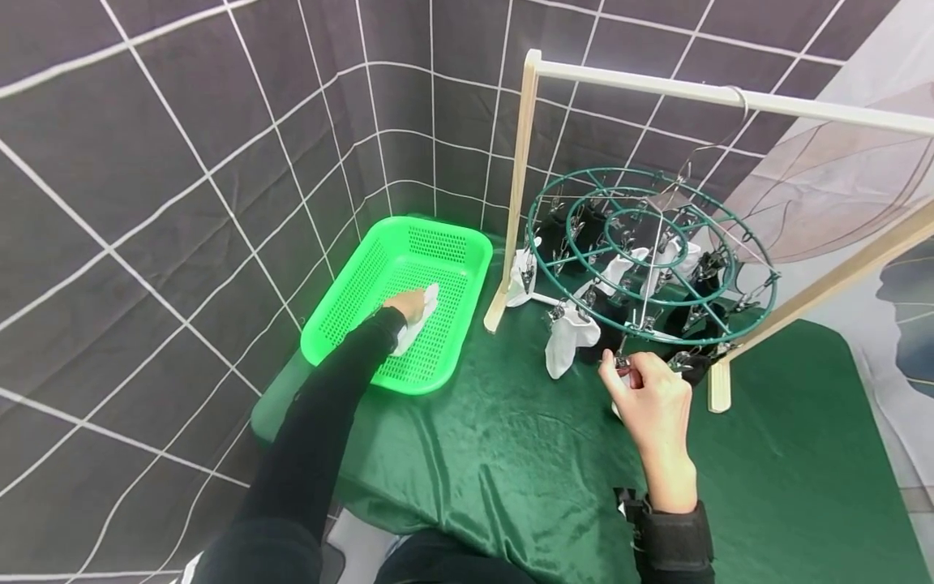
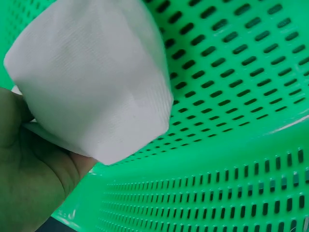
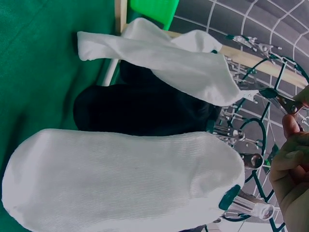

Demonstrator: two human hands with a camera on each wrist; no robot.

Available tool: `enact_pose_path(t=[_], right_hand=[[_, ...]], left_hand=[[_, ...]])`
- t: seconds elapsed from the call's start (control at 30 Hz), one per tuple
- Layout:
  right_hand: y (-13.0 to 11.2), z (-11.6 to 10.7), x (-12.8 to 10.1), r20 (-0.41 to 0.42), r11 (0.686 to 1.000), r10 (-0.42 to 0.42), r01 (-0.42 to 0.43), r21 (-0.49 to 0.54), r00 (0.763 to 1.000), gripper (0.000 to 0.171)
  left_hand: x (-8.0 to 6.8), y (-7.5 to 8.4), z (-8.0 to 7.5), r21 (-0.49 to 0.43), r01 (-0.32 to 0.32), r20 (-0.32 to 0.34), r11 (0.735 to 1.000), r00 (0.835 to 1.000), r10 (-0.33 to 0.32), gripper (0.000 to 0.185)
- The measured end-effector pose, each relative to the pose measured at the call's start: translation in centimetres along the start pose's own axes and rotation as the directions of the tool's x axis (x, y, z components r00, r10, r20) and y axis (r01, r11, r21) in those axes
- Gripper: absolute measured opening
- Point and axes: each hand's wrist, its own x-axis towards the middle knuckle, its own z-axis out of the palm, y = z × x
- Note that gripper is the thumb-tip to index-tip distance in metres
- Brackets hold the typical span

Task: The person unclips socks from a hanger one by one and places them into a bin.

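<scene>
My left hand (image 1: 411, 303) reaches into the green plastic basket (image 1: 467, 243) and holds a white sock (image 1: 414, 326) against its floor. The left wrist view shows that sock (image 2: 96, 82) bunched against my palm (image 2: 29, 169). My right hand (image 1: 629, 375) pinches a metal clip (image 1: 623, 364) on the near rim of the round green clip hanger (image 1: 759, 312). White socks (image 1: 567, 341) and black socks (image 1: 700, 320) hang from it. Close in the right wrist view are a white sock (image 3: 120, 183), a black sock (image 3: 140, 111) and my fingers (image 3: 289, 159) by the clips.
The hanger hangs by a hook from a wooden rack (image 1: 520, 162) that stands on a green cloth-covered table (image 1: 496, 462). A dark grid-patterned backdrop (image 1: 182, 162) encloses the left and back. The basket sits at the table's left edge.
</scene>
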Motion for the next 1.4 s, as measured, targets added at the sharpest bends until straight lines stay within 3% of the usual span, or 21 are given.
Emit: enact_pose_path(t=[0.03, 0.07, 0.13, 0.17, 0.2, 0.23, 0.3, 0.37, 0.5, 0.63, 0.67, 0.73, 0.83, 0.93, 1.0, 1.03, 1.17, 1.2, 1.23, 1.33, 1.4], right_hand=[[0.0, -0.1, -0.1, -0.003, 1.0, 0.003, -0.003, -0.003, 1.0, 0.036], [0.0, -0.2, -0.2, -0.004, 1.0, 0.007, -0.007, -0.007, 1.0, 0.036], [0.0, -0.3, -0.4, -0.004, 1.0, 0.011, -0.011, -0.015, 1.0, 0.036], [-0.1, -0.3, -0.4, -0.003, 1.0, 0.012, -0.012, -0.02, 1.0, 0.036], [-0.2, -0.3, -0.5, 0.002, 1.0, 0.013, -0.013, -0.025, 1.0, 0.036], [-0.3, -0.3, -0.6, -0.002, 1.0, 0.015, -0.015, -0.016, 1.0, 0.036], [-0.5, -0.3, -0.7, 0.006, 1.0, 0.01, -0.009, -0.014, 1.0, 0.034], [-0.8, -0.4, -0.7, 0.017, 1.0, 0.003, -0.003, -0.013, 1.0, 0.033], [-0.9, -0.5, -0.9, 0.04, 1.0, -0.013, 0.014, -0.012, 0.999, 0.031], [-1.1, -0.2, -0.9, 0.029, 1.0, -0.021, 0.021, 0.001, 0.999, 0.031], [-1.1, -0.1, -0.9, 0.029, 1.0, -0.023, 0.023, 0.001, 0.999, 0.032], [-1.1, 0.1, -1.1, 0.029, 1.0, -0.03, 0.03, -0.001, 0.999, 0.034], [-1.0, 0.5, -1.4, 0.038, 0.999, -0.044, 0.044, -0.014, 0.998, 0.037], [-1.0, 1.0, -1.7, 0.042, 0.999, -0.052, 0.052, -0.012, 0.998, 0.038], [-1.0, 1.4, -1.9, 0.044, 0.999, -0.053, 0.054, -0.007, 0.998, 0.038], [-0.9, 1.6, -2.0, 0.042, 0.999, -0.054, 0.054, -0.002, 0.998, 0.037], [-0.9, 2.2, -2.0, 0.028, 0.998, -0.065, 0.065, 0.006, 0.997, 0.034], [-0.8, 2.4, -1.9, 0.02, 0.998, -0.067, 0.067, 0.01, 0.998, 0.033], [-0.8, 2.6, -1.8, 0.013, 0.997, -0.07, 0.07, 0.012, 0.997, 0.031], [-0.7, 2.9, -1.5, 0.003, 0.997, -0.07, 0.07, 0.015, 0.998, 0.027], [-0.7, 2.9, -1.4, 0.011, 0.998, -0.062, 0.062, 0.01, 0.998, 0.025]], left_hand=[[0.4, 0.0, -0.1, 0.148, 0.007, -0.012, 0.989, 1.0, -0.006, 0.055], [0.9, -0.2, -0.3, 0.315, 0.01, -0.033, 0.949, 0.999, 0.001, 0.058], [2.7, -1.5, -0.9, 0.626, -0.018, -0.063, 0.78, 0.995, 0.073, 0.064], [3.7, -2.0, -1.3, 0.717, 0.001, -0.069, 0.697, 0.995, 0.07, 0.065], [4.1, -2.2, -1.6, 0.759, 0.01, -0.07, 0.651, 0.995, 0.066, 0.066], [3.9, -2.3, -1.7, 0.768, 0.012, -0.072, 0.64, 0.995, 0.067, 0.065], [4.8, -3.8, -2.2, 0.771, -0.006, -0.09, 0.637, 0.989, 0.118, 0.064], [5.0, -4.4, -2.7, 0.726, 0.028, -0.1, 0.687, 0.993, 0.065, 0.065], [6.8, -6.9, -4.0, 0.694, -0.048, -0.092, 0.718, 0.984, 0.155, 0.069], [1.9, -3.8, -3.6, 0.631, -0.065, -0.082, 0.773, 0.985, 0.15, 0.048], [0.0, -2.5, -3.1, 0.586, -0.023, -0.092, 0.81, 0.991, 0.095, 0.04], [-2.2, -2.0, -2.7, 0.519, -0.031, -0.111, 0.854, 0.988, 0.104, 0.035], [-4.3, -2.1, -2.3, 0.243, 0.009, -0.131, 0.97, 0.991, 0.023, 0.032], [-5.3, -2.5, -2.4, 0.087, 0.033, -0.154, 0.996, 0.988, -0.019, 0.031], [-5.1, -2.8, -2.8, 0.168, 0.004, -0.148, 0.986, 0.989, 0.021, 0.031], [-4.8, -2.9, -3.0, 0.302, -0.024, -0.142, 0.953, 0.987, 0.07, 0.03], [-3.3, -2.5, -4.1, 0.701, -0.102, -0.07, 0.706, 0.975, 0.211, 0.035], [-3.0, -2.4, -4.2, 0.729, -0.106, -0.062, 0.677, 0.974, 0.22, 0.034], [-2.7, -2.2, -4.3, 0.747, -0.104, -0.06, 0.657, 0.973, 0.223, 0.032], [-2.3, -1.9, -4.5, 0.683, -0.073, -0.089, 0.727, 0.979, 0.182, 0.026], [-2.4, -1.5, -4.2, 0.705, -0.052, -0.12, 0.707, 0.974, 0.191, 0.026]])
